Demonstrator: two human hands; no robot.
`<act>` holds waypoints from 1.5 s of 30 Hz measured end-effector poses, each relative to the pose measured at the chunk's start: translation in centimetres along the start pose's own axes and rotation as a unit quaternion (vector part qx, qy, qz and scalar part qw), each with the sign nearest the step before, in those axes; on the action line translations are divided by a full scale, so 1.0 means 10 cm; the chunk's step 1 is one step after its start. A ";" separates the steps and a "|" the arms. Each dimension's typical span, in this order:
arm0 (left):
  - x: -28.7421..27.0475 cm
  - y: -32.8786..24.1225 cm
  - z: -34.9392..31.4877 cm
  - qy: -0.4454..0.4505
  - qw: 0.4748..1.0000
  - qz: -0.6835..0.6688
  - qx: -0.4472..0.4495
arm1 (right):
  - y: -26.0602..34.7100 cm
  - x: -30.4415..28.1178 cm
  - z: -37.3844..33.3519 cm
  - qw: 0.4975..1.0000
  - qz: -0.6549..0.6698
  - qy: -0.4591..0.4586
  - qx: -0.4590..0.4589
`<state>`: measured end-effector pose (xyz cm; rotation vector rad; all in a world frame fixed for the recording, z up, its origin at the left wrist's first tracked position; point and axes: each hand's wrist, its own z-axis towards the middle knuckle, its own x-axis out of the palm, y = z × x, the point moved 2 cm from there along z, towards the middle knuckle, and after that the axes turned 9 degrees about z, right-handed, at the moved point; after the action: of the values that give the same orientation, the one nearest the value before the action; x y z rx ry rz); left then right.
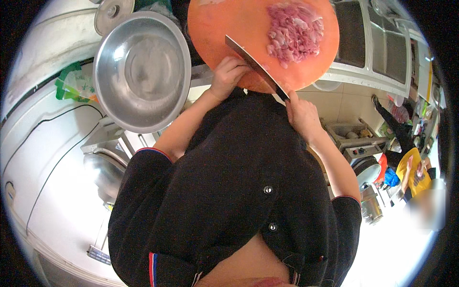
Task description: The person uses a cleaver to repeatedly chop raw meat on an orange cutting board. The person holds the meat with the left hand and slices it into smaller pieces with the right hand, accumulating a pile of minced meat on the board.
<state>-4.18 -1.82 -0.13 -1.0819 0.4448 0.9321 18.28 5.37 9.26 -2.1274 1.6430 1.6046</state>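
My right hand (303,115) is closed round the handle of a cleaver (257,66), whose blade slants up and left over the near part of a round orange cutting board (234,21). Close against the left side of the blade is my left hand (229,76), its fingers curled down at the board's near edge. What lies under those fingers, if anything, is hidden. A heap of sliced pink raw meat (295,34) rests on the right part of the board, apart from the blade. Small pale scraps stick to the surface near the cleaver.
A large steel bowl (142,71) stands just left of the board, with a round metal lid (114,13) behind it. Green plastic packaging (74,83) lies farther left. At the right is a framed counter unit (389,40); beyond it, a person in a yellow top (413,170).
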 end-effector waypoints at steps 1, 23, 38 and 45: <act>0.00 -0.01 0.01 0.000 1.000 -0.001 0.007 | 0.02 0.05 0.05 1.000 0.000 -0.007 -0.005; -0.04 -0.01 -0.06 -0.002 1.000 -0.003 -0.020 | 0.16 -0.20 0.08 0.996 0.007 -0.062 -0.065; 0.01 0.04 -0.01 0.022 1.000 -0.018 0.003 | 0.41 0.01 0.92 0.995 -0.008 -0.071 -0.065; -0.09 -0.02 0.01 0.010 0.999 -0.045 0.005 | 0.00 -0.37 0.82 0.978 0.117 -0.166 -0.042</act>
<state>-4.52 -2.13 0.72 -1.0940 0.4138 0.8395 12.89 12.46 7.95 -1.6251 1.7873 1.9949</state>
